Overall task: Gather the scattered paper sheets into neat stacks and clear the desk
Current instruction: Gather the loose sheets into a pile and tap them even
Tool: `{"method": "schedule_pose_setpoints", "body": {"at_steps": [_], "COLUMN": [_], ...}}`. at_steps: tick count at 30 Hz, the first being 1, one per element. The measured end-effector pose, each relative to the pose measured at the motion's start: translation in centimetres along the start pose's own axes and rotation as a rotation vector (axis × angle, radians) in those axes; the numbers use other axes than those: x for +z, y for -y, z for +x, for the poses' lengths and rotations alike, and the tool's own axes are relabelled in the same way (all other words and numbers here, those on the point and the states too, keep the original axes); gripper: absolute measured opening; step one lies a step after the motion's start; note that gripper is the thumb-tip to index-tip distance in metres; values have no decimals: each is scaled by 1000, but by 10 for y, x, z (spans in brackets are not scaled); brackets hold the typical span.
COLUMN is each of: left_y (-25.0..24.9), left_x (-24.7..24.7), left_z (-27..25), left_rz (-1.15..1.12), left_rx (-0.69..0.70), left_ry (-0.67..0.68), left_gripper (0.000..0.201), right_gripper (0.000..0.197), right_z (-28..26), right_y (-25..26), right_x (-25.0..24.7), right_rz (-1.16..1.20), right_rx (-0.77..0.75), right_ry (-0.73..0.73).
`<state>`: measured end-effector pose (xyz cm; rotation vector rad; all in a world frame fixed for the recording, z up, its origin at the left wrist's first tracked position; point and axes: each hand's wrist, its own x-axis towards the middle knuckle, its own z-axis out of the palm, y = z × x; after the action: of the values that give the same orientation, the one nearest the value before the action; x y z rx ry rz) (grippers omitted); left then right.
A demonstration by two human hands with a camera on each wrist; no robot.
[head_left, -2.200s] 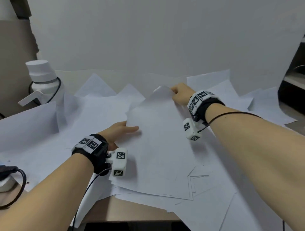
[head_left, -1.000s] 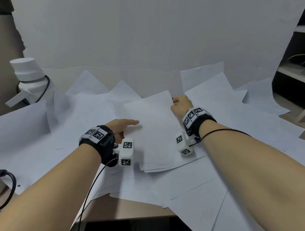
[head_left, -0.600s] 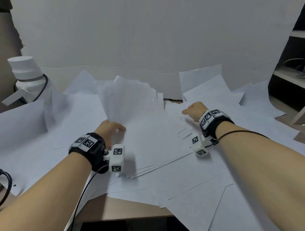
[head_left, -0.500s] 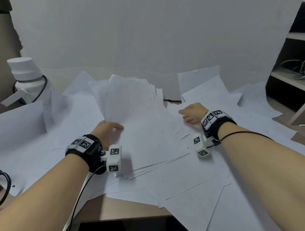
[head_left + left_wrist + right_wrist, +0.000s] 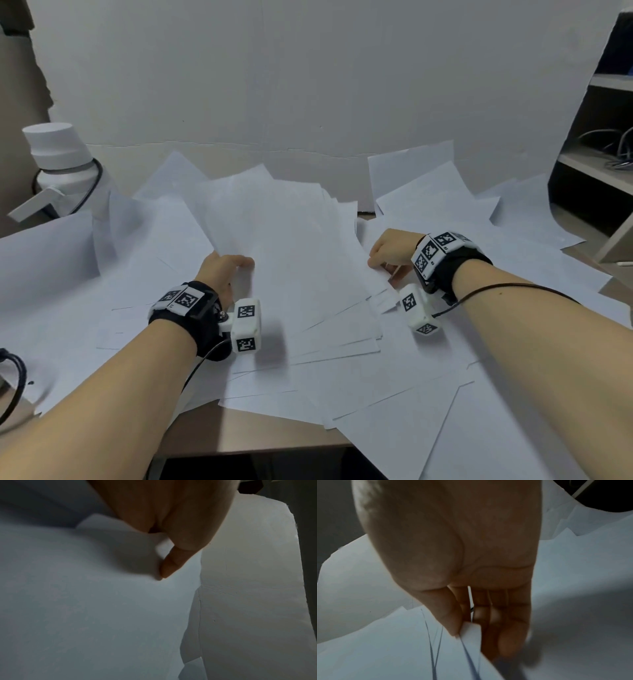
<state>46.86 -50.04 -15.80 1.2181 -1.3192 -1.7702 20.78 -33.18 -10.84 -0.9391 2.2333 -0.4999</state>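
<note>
Mid-desk, my left hand (image 5: 224, 270) now grips the bundle (image 5: 291, 260), fanned and tilted up since a second ago; right hand (image 5: 392, 251) pinches a loose sheet (image 5: 471, 630). Stack needs squaring.

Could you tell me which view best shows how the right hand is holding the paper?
The right wrist view: the right hand visibly pinches a paper corner. The head view shows only its back; the left wrist view misses it.

Fanned stack (image 5: 294, 260): white sheets, loosely splayed, far edges lifted and tilted toward the wall, near edges staggered.
Loose sheets (image 5: 424, 421): white, flat, overlapping at odd angles across the desk (image 5: 260, 435), some overhanging its near edge.
</note>
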Motion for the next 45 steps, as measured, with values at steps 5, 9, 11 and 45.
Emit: {"method": "schedule_pose_setpoints", "body": {"at_steps": [5, 9, 11, 45], "left_y": [0, -10, -18, -99], "left_x": [-3, -1, 1, 74], "left_z": [5, -3, -8, -74], "left_rz": [159, 85, 47, -3], "left_rx": [31, 118, 146, 689], "left_ry": [104, 161, 218, 51], "left_gripper": [39, 34, 33, 53], "right_gripper": [26, 54, 83, 63], "right_z": [3, 9, 18, -73], "right_y": [-3, 2, -1, 19], "right_x": [0, 0, -3, -47], "right_rz": [100, 324, 406, 797], "right_rx": [62, 51, 36, -526], "right_ry": [-61, -144, -116, -661]}}
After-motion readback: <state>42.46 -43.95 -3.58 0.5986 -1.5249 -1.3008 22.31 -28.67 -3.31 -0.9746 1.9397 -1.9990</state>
